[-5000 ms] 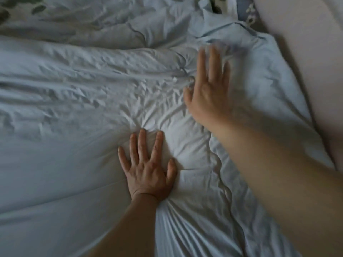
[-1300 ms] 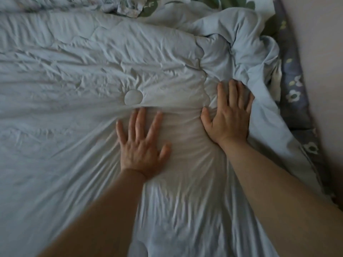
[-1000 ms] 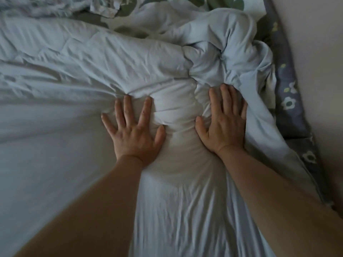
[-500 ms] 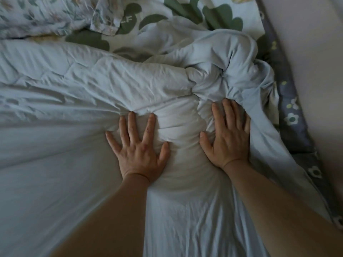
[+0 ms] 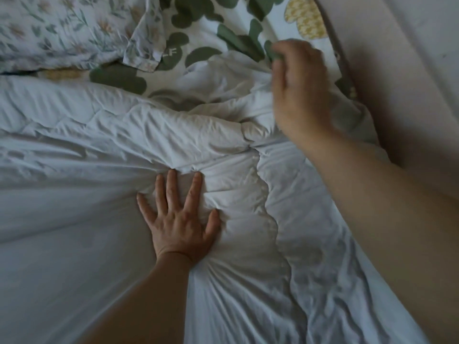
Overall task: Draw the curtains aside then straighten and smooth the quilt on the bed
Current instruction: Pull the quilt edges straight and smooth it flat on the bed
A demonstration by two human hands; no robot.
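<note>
The pale blue quilt (image 5: 74, 219) covers most of the bed, and its top corner is bunched up near the wall (image 5: 409, 70). The left hand (image 5: 182, 227) lies flat on it, all 5 fingers spread out and pressing down. The right hand (image 5: 300, 90) is over the bunched corner (it is blurry) with fingers bent, and I cannot tell if it holds the cloth; a flowery pillow (image 5: 62, 28) and a green-leaf sheet (image 5: 198, 26) lie past the quilt.
</note>
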